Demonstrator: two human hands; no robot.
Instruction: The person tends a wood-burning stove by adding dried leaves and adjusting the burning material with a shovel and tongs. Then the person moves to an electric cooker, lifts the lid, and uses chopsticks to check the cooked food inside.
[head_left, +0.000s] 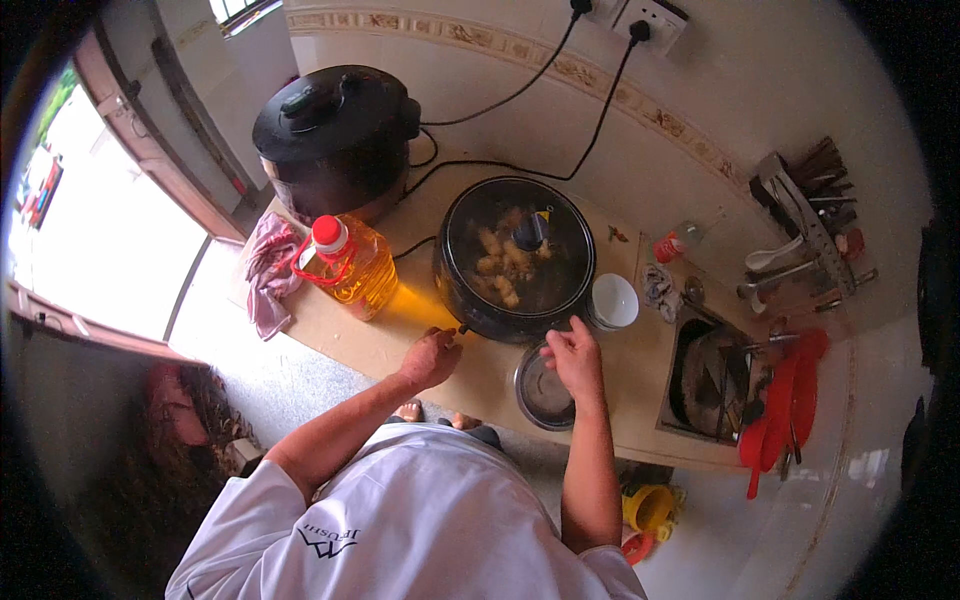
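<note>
A black electric cooking pot (442, 277) stands on the counter under a glass lid (517, 247) with a dark knob. Through the glass I see browned pieces of food (506, 259). My left hand (433, 358) is near the pot's front left, its fingers partly curled by a small dark part of the pot; contact is unclear. My right hand (576, 360) is just in front of the pot, over the edge of a round metal lid or dish (544, 390), with nothing visible in its loosely bent fingers. White bowls (615, 301) stand right of the pot.
A large oil bottle (364, 270) with a red cap, a pink cloth (268, 274) and a big black cooker (337, 142) stand at left. Power cords (517, 166) run to wall sockets (651, 26). At right are a sink (705, 375), red colanders (787, 397) and a utensil rack (802, 221).
</note>
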